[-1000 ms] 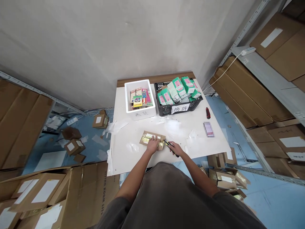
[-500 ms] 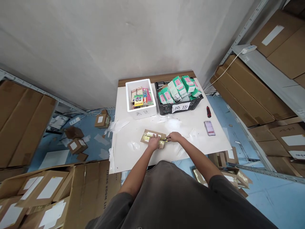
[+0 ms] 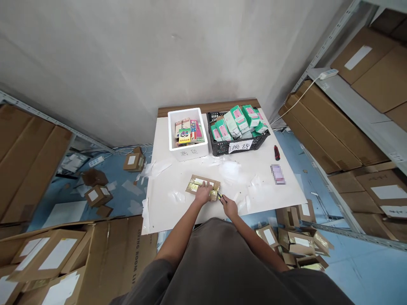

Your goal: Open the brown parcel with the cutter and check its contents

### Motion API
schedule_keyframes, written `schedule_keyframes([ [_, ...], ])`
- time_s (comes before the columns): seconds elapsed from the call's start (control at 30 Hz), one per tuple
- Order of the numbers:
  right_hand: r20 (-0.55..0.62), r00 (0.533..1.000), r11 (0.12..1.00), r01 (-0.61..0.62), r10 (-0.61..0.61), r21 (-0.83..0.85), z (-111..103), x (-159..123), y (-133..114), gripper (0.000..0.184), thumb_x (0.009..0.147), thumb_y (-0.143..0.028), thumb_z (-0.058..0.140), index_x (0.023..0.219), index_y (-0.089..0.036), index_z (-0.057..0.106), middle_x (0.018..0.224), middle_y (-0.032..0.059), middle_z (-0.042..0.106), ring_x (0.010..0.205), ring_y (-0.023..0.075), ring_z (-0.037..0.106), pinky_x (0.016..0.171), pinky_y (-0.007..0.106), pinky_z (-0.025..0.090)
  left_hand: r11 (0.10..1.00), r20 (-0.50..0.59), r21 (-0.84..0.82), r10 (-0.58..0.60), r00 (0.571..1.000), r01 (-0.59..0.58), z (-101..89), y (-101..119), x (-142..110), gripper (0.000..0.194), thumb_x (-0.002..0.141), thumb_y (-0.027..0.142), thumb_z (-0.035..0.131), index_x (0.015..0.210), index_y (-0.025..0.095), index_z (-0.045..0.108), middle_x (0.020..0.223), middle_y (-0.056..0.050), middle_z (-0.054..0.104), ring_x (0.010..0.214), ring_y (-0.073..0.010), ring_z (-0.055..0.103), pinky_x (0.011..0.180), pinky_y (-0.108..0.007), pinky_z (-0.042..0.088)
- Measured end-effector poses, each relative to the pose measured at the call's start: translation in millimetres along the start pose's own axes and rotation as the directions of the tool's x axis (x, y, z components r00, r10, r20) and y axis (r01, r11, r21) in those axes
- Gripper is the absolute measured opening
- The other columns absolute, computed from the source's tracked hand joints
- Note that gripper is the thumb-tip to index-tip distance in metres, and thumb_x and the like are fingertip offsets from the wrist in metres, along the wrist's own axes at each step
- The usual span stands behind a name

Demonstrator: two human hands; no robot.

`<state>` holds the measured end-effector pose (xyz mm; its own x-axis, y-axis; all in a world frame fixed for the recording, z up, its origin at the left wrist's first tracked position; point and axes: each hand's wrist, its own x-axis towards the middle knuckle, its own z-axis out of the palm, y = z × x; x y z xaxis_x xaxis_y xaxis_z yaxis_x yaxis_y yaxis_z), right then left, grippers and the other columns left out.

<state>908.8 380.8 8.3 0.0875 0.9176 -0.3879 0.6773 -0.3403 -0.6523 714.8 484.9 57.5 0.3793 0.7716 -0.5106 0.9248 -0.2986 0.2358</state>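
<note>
A small cardboard box (image 3: 193,187) with shiny tape lies on the white-covered table (image 3: 168,212) near the front edge. My left hand (image 3: 203,192) grips it from above, with the fingers partly hidden. My right hand (image 3: 230,207) is closed round a yellow and black utility knife (image 3: 220,197). The knife's tip reaches the taped right part of the box; I cannot tell how deep the blade goes.
Behind stand a white foam box (image 3: 187,151) of booklets and a black crate (image 3: 219,148) of green-and-pink boxes. A red and black knife (image 3: 277,153) and a pixelated item (image 3: 278,174) lie right. Cardboard boxes (image 3: 295,241) fill the floor at right; a large carton (image 3: 117,250) stands left.
My right hand has drawn the knife toward me, down across the right part of the box. My left hand stays on the box, which has shifted slightly. The view has tilted a little.
</note>
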Motion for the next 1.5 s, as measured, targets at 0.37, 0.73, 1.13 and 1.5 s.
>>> schedule_keyframes([
  [0.37, 0.182, 0.976, 0.938, -0.168, 0.116, 0.304, -12.1, 0.6, -1.5, 0.051, 0.103, -0.052, 0.048, 0.143, -0.025, 0.065, 0.059, -0.0056, 0.06, 0.044, 0.0108, 0.054, 0.052, 0.02, 0.047, 0.998, -0.061, 0.068, 0.006, 0.998, -0.002, -3.1, 5.8, -2.1, 0.068, 0.064, 0.032, 0.093, 0.124, 0.025, 0.061, 0.16, -0.012, 0.047, 0.149, -0.0371, 0.04, 0.111, -0.045, 0.04],
  [0.73, 0.054, 0.978, 0.885, -0.203, 0.199, 0.419, -31.3, -0.9, 10.9, 0.065, 0.102, -0.063, 0.038, 0.147, -0.021, 0.059, 0.071, -0.0006, 0.066, 0.051, 0.0122, 0.059, 0.053, 0.021, 0.05, 0.997, -0.171, -0.046, 0.045, 0.984, -0.053, -1.3, -10.3, -10.3, 0.053, 0.094, 0.044, 0.065, 0.145, 0.032, 0.057, 0.159, -0.004, 0.051, 0.15, -0.032, 0.038, 0.121, -0.044, 0.035],
  [1.13, 0.042, 0.999, 0.989, 0.023, -0.029, 0.145, -29.6, -8.7, 12.9, 0.048, 0.105, -0.047, 0.042, 0.148, -0.033, 0.06, 0.106, 0.0052, 0.069, 0.098, 0.0222, 0.065, 0.085, 0.031, 0.053, 0.991, -0.066, 0.059, -0.113, 0.991, 0.117, -5.6, -27.4, 31.4, 0.107, 0.082, 0.065, 0.072, 0.167, 0.033, 0.016, 0.176, -0.011, 0.012, 0.16, -0.0432, 0.006, 0.127, -0.061, 0.013],
  [1.5, 0.053, 0.969, 0.868, 0.24, -0.242, -0.435, -25.2, 3.7, -10.2, 0.048, 0.106, -0.038, 0.052, 0.154, -0.036, 0.052, 0.114, 0.0109, 0.058, 0.107, 0.0267, 0.056, 0.086, 0.031, 0.046, 0.998, -0.267, 0.046, -0.03, 0.963, 0.043, 6.1, -30.6, 7.2, 0.073, 0.097, 0.057, 0.056, 0.163, 0.037, 0.032, 0.169, -0.006, 0.036, 0.16, -0.0369, 0.016, 0.127, -0.058, 0.018],
])
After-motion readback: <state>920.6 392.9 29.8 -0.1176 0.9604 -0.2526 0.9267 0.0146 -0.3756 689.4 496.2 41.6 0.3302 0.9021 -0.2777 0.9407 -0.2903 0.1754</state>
